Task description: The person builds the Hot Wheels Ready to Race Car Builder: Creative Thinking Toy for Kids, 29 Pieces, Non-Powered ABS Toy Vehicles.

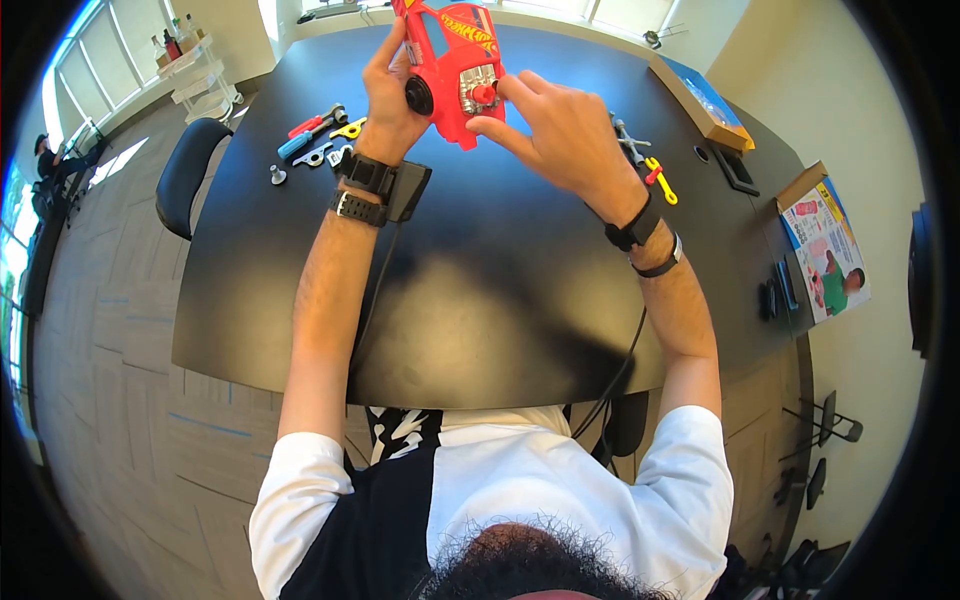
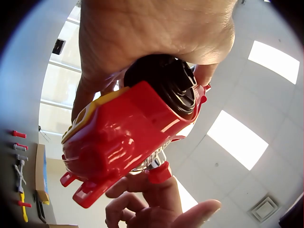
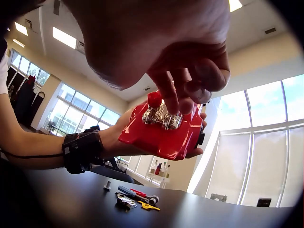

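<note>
A red toy car (image 1: 450,70) with a silver engine (image 1: 478,88) and black wheels is held up above the table's far part. My left hand (image 1: 392,100) grips it from the side and underneath, by a black wheel. On the engine sits a red knob-like piece (image 2: 159,173), also seen in the right wrist view (image 3: 154,99). My right hand (image 1: 565,135) is at the engine, its fingers bent loosely beside the red piece, thumb apart; whether the fingertips touch the engine cannot be told.
Toy tools (image 1: 312,135) and a small grey piece (image 1: 278,175) lie left on the dark table (image 1: 450,300). A yellow wrench (image 1: 662,182) and grey parts lie right. An open box (image 1: 705,100) and a printed box (image 1: 825,245) stand along the right edge.
</note>
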Tool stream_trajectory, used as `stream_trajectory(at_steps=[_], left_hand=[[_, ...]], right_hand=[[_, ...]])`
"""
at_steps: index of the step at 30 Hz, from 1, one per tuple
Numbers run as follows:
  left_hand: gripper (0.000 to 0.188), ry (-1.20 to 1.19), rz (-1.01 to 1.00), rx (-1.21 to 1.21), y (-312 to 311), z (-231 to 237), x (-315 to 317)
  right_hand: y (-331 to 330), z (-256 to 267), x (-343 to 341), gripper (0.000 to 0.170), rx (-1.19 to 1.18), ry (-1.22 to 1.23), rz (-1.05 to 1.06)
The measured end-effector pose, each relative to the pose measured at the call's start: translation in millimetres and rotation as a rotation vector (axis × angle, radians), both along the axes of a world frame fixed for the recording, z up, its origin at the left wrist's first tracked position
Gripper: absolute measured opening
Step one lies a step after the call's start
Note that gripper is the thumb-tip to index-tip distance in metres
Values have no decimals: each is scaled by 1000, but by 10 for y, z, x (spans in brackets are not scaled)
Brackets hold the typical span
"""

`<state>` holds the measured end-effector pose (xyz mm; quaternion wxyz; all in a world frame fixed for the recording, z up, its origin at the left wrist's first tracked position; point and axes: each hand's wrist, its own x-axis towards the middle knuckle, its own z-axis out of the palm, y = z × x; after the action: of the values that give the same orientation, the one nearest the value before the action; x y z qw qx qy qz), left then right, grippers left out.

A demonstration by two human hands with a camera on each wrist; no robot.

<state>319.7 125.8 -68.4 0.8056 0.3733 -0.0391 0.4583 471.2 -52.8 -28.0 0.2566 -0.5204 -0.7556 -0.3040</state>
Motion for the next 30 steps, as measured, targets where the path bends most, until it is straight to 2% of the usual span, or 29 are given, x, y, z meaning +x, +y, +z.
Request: stream_trajectory(at_steps=[2, 4, 5, 7, 8, 10, 14, 16, 17, 19, 23, 25, 30], left_hand=[[68, 31, 75, -10, -19, 22, -10], [68, 31, 66, -11, -67, 52, -35], [69, 35, 50, -11, -94, 59, -40], [69, 35, 45, -5, -84, 53, -22], [68, 33, 43, 1, -76, 54, -16], [68, 28, 36, -13, -74, 46, -22], [66, 28, 13, -27, -96, 55, -25], [66, 34, 5, -14, -58, 25, -15], [65, 38, -1, 1, -27, 12, -16], [65, 22, -19, 2, 14, -11, -25], [64, 6, -95, 21, -21, -7, -23], [64, 35, -70, 5, -123, 32, 3], [63, 73, -43, -12, -86, -2, 13]], right_hand=[[-8, 33, -26, 62, -26, -5, -71], [-55, 85, -107, 64, 61, -1, 87], [-55, 67, -103, 64, 59, 0, 89], [-50, 32, -80, 66, -75, -14, -69], [-49, 33, -80, 66, -74, -14, -69], [-38, 39, -89, 65, 33, 24, -32], [-26, 22, -88, 63, 69, -37, 70], [-50, 64, -82, 58, -144, -42, -119], [-48, 67, -92, 58, -143, -42, -118], [-46, 60, -121, 48, 35, -8, 18], [41, -24, -80, 37, 39, 11, 19], [34, 28, -61, 27, -94, -39, -62], [-11, 61, -105, 25, -45, -14, -24]])
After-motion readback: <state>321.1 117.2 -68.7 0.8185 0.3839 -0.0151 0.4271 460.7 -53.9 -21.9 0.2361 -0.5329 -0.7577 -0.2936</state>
